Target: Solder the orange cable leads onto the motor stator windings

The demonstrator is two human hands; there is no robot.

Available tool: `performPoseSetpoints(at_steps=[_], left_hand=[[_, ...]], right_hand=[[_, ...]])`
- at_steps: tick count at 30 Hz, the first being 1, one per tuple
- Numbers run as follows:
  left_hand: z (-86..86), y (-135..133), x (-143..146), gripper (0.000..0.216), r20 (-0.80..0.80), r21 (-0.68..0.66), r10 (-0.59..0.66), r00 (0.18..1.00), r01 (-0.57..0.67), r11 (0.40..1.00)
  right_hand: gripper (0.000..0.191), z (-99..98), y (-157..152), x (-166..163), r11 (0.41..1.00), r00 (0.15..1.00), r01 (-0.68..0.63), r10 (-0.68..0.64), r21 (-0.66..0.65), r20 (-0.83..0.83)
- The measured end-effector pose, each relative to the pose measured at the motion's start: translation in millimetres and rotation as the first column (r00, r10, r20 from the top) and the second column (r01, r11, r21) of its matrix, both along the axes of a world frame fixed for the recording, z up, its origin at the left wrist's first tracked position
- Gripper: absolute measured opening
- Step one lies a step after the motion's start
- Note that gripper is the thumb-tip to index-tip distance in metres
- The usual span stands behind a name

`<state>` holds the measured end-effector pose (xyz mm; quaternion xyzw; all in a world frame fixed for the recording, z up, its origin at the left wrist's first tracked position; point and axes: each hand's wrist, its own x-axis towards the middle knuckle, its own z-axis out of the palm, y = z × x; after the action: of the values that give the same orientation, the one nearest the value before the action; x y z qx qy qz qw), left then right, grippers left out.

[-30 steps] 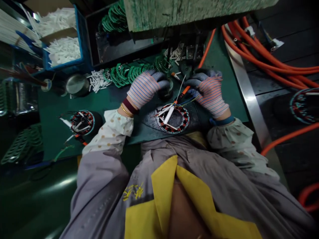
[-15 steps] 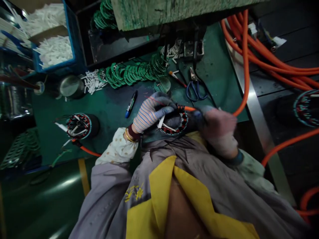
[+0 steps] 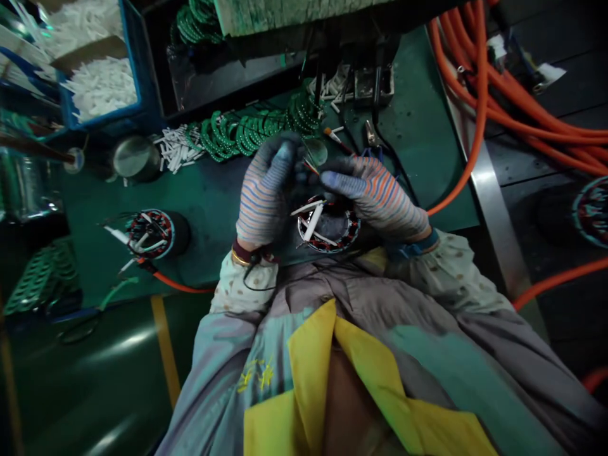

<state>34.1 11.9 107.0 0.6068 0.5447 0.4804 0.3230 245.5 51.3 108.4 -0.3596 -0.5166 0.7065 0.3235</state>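
A motor stator (image 3: 352, 233), a ring of red and dark windings with white sleeves (image 3: 313, 221) sticking out of it, lies in front of my lap. Above it, my right hand (image 3: 375, 193) in a striped, dark-fingered glove pinches thin coloured wires (image 3: 311, 168) between thumb and forefinger. My left hand (image 3: 266, 190), gloved alike, is closed just left of these wires, thumb up and fingers curled. What lies inside its dark fingertips cannot be made out. An orange cable (image 3: 437, 206) comes in from the right behind my right hand.
A second stator (image 3: 152, 234) with an orange lead stands at left. Green slotted rings (image 3: 251, 133), loose white sleeves (image 3: 178, 152), a metal cup (image 3: 136, 158) and scissors (image 3: 373, 152) line the back. A blue bin (image 3: 137, 88) stands upper left; orange cables (image 3: 479, 76) coil at right.
My right hand has come left and up from the orange cable to the thin wires. My left hand has lifted off the stator and turned upright, now covering where the marker lay.
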Motion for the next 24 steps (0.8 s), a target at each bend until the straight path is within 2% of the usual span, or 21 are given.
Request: performPoseSetpoints(at_steps=[5,8,13,19,24], left_hand=[[-3.0,-7,6,0.051,0.128,0.015,0.074,0.989,-0.077,0.997],[-3.6,-7,11,0.056,0.187,0.008,0.111,0.976,-0.114,0.993],[-1.9,-3,9,0.060,0.126,-0.024,0.100,0.987,-0.097,0.995],[1.6,-1,2,0.061,0.120,-0.036,0.043,0.992,-0.039,0.999],[-2.2,-1,3,0.067,0.045,-0.068,0.089,0.995,-0.086,0.994]], right_hand=[[0.064,-9.8,-3,-2,0.995,0.996,0.088,-0.088,0.040,-0.004],[0.061,-13.4,-3,-3,0.993,0.995,0.102,-0.102,0.055,-0.001],[0.061,-12.6,-2,-4,0.992,0.994,0.108,-0.108,0.072,0.001],[0.069,-10.3,-2,-5,0.993,0.996,0.090,-0.088,0.071,-0.028],[0.068,-11.1,-4,-7,0.994,0.995,0.099,-0.097,0.041,-0.037]])
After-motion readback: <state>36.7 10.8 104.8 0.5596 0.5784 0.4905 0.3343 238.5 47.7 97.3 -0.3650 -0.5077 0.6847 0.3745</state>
